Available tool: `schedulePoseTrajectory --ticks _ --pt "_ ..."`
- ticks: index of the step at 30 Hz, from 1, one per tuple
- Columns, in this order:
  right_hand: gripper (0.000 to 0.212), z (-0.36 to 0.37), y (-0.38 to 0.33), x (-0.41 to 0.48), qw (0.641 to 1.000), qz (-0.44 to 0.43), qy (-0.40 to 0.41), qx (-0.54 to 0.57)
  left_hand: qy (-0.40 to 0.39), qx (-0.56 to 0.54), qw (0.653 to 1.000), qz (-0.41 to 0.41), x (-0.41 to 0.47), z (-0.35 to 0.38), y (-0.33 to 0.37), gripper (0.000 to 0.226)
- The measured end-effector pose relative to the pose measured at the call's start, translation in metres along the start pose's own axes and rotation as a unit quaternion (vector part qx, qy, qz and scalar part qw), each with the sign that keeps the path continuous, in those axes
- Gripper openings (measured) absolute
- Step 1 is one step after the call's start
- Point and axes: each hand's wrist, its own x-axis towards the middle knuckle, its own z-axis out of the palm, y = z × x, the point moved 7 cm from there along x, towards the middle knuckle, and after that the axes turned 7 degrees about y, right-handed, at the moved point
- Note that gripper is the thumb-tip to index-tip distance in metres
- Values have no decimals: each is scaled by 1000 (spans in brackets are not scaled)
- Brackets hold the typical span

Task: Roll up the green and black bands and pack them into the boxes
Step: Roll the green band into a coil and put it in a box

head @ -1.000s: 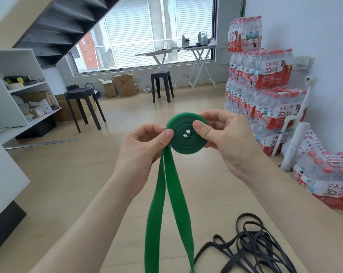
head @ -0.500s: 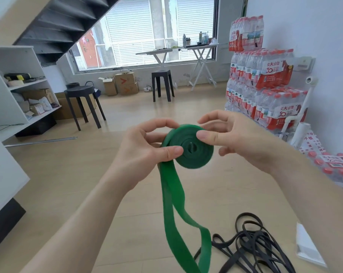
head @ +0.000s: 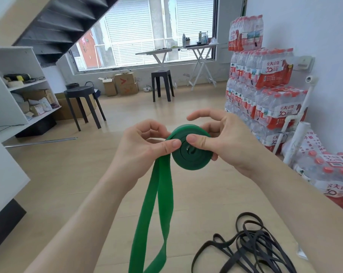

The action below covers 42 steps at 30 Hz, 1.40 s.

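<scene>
Above the tabletop point(head: 206, 203), left hand point(head: 145, 148) and right hand point(head: 227, 140) pinch the part-rolled green band point(head: 190, 156). Black bands point(head: 251, 243) lie loose; nothing appears boxed yet.

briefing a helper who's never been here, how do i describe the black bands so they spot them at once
Find the stacked packs of water bottles against the right wall, then look down to the pale surface nearest the person. The black bands lie there in a tangle. Unlike the wide, half-rolled green band higher in view, they are thin, dark and loose.
</scene>
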Motion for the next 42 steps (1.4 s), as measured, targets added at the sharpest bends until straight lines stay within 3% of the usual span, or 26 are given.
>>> schedulePoseTrajectory --ticks 8,17,22,30,42 --pt "19 5 -2 -1 999 -24 18 33 25 -18 999 -13 5 -8 2 36" --pt "16 -3 1 0 994 -14 71 78 19 -118 990 -71 -1 8 -14 26" --pt "14 -12 11 2 980 18 124 157 0 -139 988 -66 -3 14 -10 35" --pt "13 0 11 -3 973 37 117 196 13 -162 984 -76 -2 9 -13 20" --pt "11 12 18 -9 945 72 169 269 16 -185 980 -75 -1 15 -15 31"
